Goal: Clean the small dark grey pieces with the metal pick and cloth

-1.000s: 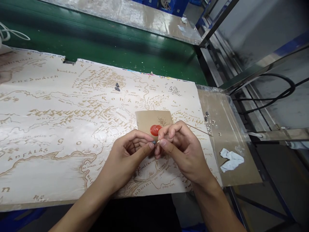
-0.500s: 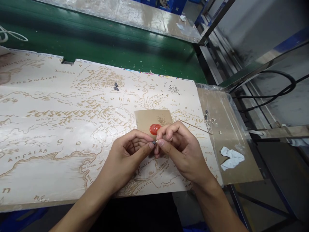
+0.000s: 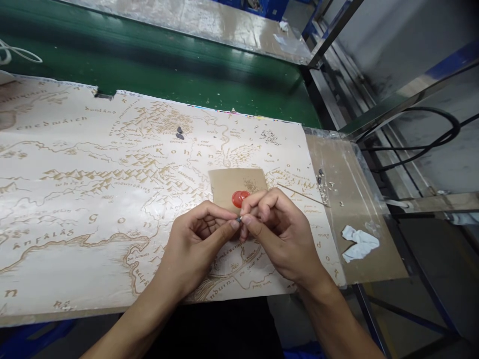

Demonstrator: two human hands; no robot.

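Two hands pinch close together: L hand (image 3: 196,244) clamps a small gray bit (image 3: 238,219), R hand (image 3: 279,234) clamps a thin stick (image 3: 241,218), its tip pointing left at the bit. Red wax seal (image 3: 240,199) sits just above, on brown card (image 3: 222,184) on a printed map (image 3: 93,199).

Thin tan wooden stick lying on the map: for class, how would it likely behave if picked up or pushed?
The thin tan wooden stick looks round, so it would probably roll when pushed across the cream printed map sheet. It seems light, and so slender that it may snap if bent.
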